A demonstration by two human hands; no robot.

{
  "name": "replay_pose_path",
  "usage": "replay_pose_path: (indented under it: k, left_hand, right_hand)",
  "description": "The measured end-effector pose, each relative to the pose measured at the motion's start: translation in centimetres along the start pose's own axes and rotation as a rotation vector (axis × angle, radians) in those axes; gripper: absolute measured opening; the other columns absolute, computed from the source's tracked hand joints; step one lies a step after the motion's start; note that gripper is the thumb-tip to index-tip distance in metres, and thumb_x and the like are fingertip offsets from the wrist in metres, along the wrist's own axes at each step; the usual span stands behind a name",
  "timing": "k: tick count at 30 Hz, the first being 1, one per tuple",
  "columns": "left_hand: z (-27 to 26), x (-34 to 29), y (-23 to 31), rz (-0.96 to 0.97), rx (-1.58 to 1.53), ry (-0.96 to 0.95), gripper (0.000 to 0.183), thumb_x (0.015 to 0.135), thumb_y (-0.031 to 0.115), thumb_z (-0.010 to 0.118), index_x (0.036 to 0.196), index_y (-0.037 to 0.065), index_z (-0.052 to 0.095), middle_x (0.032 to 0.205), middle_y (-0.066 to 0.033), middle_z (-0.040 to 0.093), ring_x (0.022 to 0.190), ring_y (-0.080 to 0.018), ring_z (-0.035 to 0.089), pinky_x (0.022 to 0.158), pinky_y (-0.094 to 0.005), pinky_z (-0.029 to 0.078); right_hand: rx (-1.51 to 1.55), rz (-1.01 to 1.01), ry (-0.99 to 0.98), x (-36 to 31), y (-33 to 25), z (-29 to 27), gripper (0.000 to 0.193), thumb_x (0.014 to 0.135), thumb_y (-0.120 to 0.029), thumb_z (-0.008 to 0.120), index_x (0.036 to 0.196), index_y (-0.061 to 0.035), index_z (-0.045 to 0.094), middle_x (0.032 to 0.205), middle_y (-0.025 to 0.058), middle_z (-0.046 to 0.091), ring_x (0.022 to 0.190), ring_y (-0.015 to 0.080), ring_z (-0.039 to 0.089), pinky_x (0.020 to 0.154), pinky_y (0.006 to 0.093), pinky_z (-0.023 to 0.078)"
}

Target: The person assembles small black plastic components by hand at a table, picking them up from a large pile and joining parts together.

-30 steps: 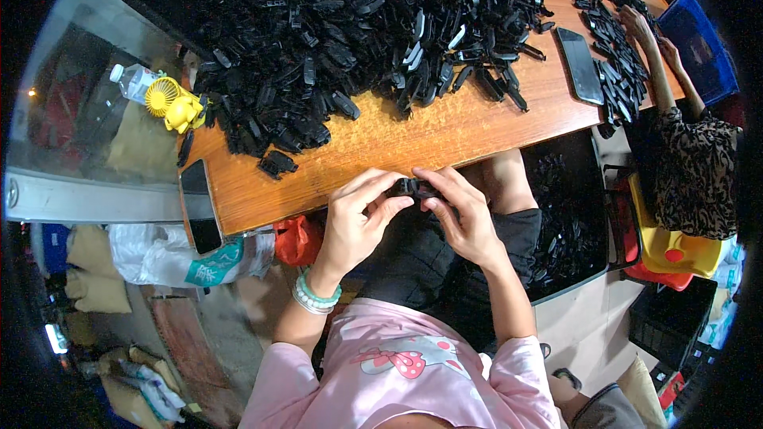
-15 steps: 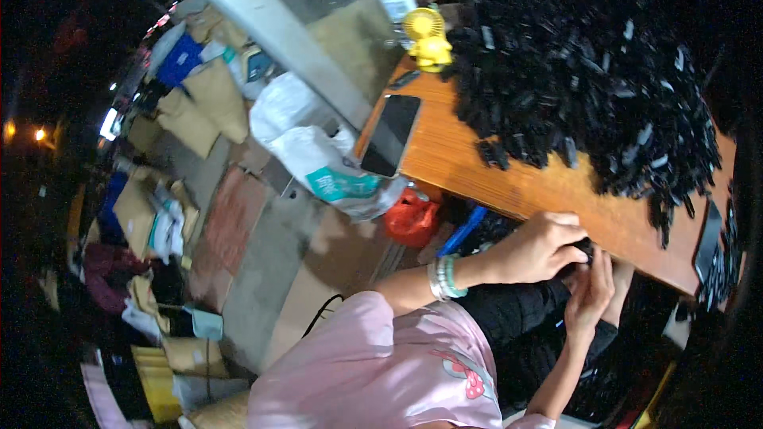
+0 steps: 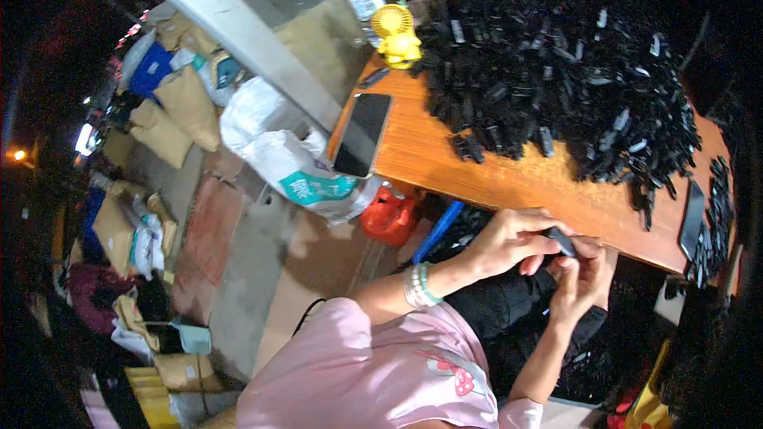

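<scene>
1. In the head view, my only one, I see the black piece (image 3: 561, 243) held up between both hands, just off the near edge of the tabletop (image 3: 509, 180) and above the lap.
2. The left hand (image 3: 506, 244) has its grip pinching the piece's upper-left part between thumb and fingers. The right hand's (image 3: 582, 284) grip closes fingertips around the lower-right end.
3. To handle it well, I would steady it with the left pinch, let the right fingertips do the fine work, and press lightly along its length so that it doesn't twist or slip.
4. Its long axis slants from upper left to lower right, running from left hand toward right; I can't tell which end is its front.
5. Beyond lies the heap of black pieces (image 3: 556, 103).
</scene>
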State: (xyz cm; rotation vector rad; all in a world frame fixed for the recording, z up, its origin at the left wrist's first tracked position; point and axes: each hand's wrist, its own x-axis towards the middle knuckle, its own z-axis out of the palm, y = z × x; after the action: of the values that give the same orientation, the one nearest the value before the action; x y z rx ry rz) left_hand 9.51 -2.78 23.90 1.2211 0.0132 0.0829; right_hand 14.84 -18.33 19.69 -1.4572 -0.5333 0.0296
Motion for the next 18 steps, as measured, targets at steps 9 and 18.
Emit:
replay_pose_path:
  k: [9, 18]
  left_hand:
    - [1.5, -3.8, 4.5, 0.501, 0.315, -0.117, 0.012, 0.081, 0.004, 0.062, 0.091, -0.002, 0.061, 0.098, -0.0158, 0.059, 0.084, -0.0270, 0.059, 0.073, -0.0357, 0.048]
    - [2.7, -5.5, 6.4, 0.316, -0.061, -0.844, 0.050, 0.085, 0.041, 0.044, 0.093, -0.006, 0.059, 0.106, -0.0191, 0.057, 0.094, -0.0280, 0.054, 0.083, -0.0365, 0.041]
  right_hand:
    - [-0.257, 0.094, -0.385, -0.2, -1.1, 0.4, 0.032, 0.081, -0.001, 0.063, 0.113, -0.0004, 0.058, 0.113, 0.0123, 0.055, 0.080, 0.0174, 0.060, 0.069, 0.0267, 0.050]
    - [-0.242, 0.138, -0.033, 1.7, 0.2, -2.4, 0.020, 0.085, 0.001, 0.056, 0.104, 0.0026, 0.061, 0.109, 0.0125, 0.057, 0.083, 0.0165, 0.059, 0.073, 0.0258, 0.048]
